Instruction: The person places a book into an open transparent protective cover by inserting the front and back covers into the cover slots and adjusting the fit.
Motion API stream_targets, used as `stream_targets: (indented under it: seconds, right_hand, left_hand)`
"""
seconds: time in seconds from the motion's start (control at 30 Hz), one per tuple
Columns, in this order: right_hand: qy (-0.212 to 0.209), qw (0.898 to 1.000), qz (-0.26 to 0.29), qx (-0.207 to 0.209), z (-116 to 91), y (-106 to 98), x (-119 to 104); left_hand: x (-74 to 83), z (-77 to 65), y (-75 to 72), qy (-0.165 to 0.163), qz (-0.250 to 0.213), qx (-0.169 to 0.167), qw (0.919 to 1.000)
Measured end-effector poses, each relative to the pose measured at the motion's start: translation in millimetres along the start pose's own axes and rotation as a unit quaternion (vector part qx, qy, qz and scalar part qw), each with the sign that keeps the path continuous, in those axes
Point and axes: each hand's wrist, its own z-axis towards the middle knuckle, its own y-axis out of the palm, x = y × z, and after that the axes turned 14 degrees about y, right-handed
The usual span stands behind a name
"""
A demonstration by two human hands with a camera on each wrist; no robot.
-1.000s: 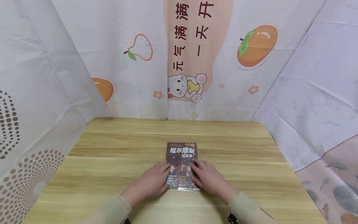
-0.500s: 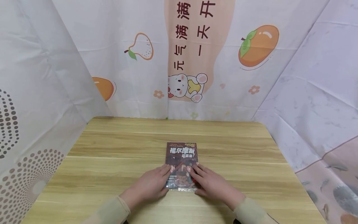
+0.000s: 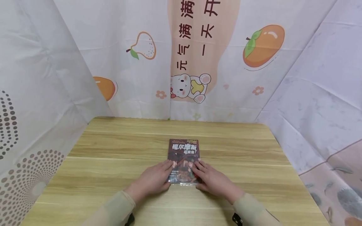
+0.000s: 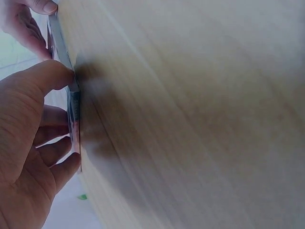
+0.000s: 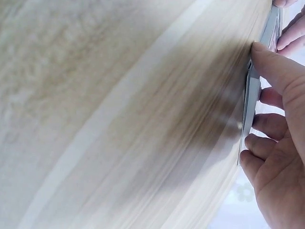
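Note:
A paperback book [image 3: 183,148] with a dark red cover and white Chinese lettering lies in the middle of the wooden table, its title facing away from the near edge. My left hand [image 3: 151,180] grips its near left corner, fingertips over the left side and thumb at the near edge. Opposite it, my right hand [image 3: 216,182] holds the near right corner in the same way. In the left wrist view, the book's thin edge [image 4: 75,107] runs between thumb and bent fingers. The right wrist view shows the pale page edge [image 5: 249,102] against the right fingertips, close over the tabletop.
The wood-grain table [image 3: 113,150] has rounded far corners. Behind it hangs a white cloth [image 3: 141,78] printed with fruit, a cartoon bear and Chinese characters. Patterned cloths [image 3: 56,94] also enclose the left and right sides.
Over the last half second, the book has slid a little away from me along with both hands. Earlier, the right hand shifted slightly outward and its thumb moved to the book's near corner.

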Motion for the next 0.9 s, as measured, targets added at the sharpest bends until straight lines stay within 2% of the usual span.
stream_targets:
  seconds: [0.23,0.43,0.57,0.7,0.77,0.9]
  right_hand:
    - [-0.006,1.0,0.019,0.005,-0.7,-0.2,0.7]
    - [-0.005,1.0,0.026,0.015,-3.0,0.7,1.7]
    - [0.018,0.998,0.042,0.034,-1.6,-0.7,3.3]
    - [0.046,0.996,0.037,0.064,2.5,-3.2,8.7]
    - [0.054,0.995,0.029,0.081,4.2,-5.1,13.0]
    - [0.075,0.992,0.017,0.101,5.1,-9.1,23.4]
  left_hand:
    - [-0.3,1.0,-2.5,-0.001,-0.006,-0.004,1.0]
    - [0.0,0.2,-3.2,-0.03,-0.064,-0.007,0.9975]
    - [-4.3,-0.6,-10.6,-0.052,-0.098,0.005,0.9938]
    - [-13.2,-1.7,-20.7,-0.064,-0.089,0.024,0.9937]
    - [-19.9,-4.0,-23.4,-0.076,-0.072,0.03,0.9941]
    - [-35.0,-12.3,-28.6,-0.135,-0.071,0.037,0.9876]
